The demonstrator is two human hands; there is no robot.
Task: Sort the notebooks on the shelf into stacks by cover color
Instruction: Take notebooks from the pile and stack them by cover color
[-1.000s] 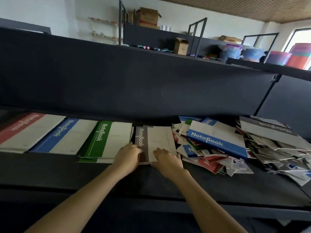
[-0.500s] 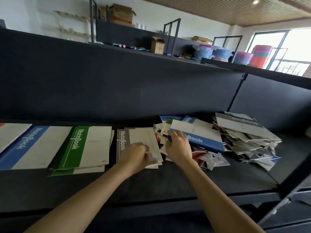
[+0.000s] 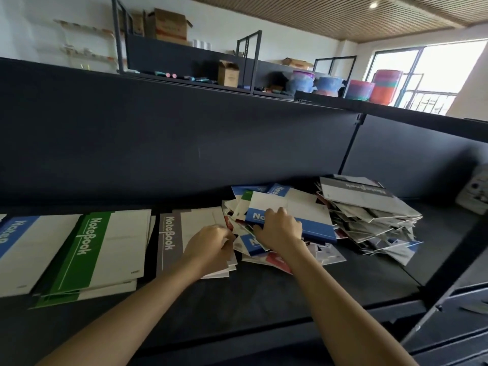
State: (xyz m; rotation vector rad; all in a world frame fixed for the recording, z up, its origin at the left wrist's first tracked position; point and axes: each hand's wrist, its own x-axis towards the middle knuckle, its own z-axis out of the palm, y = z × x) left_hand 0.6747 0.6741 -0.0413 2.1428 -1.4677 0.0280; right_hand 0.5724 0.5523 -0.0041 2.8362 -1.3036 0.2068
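As the head view shows sorted stacks lined up toward the shelf's (image 3: 264, 294) left end (blue stack (image 3: 26, 247), green stack (image 3: 105, 247), grey stack (image 3: 171, 241)), the unsorted pile (image 3: 369, 215) sits toward the right end. Right hand (image 3: 280, 228) grips the top blue notebook (image 3: 303, 215) there, fingers curled over its cover, likely to carry it left. Left hand (image 3: 211, 247) rests curled on the grey stack's right edge, probably steadying; pinching anything, can't tell.

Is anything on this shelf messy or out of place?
Yes. Right of the grey stack, the nearer heap and farther heap of notebooks lie jumbled, corners jutting every way. The right hand grips a blue notebook atop the nearer one. The green stack is slightly fanned.
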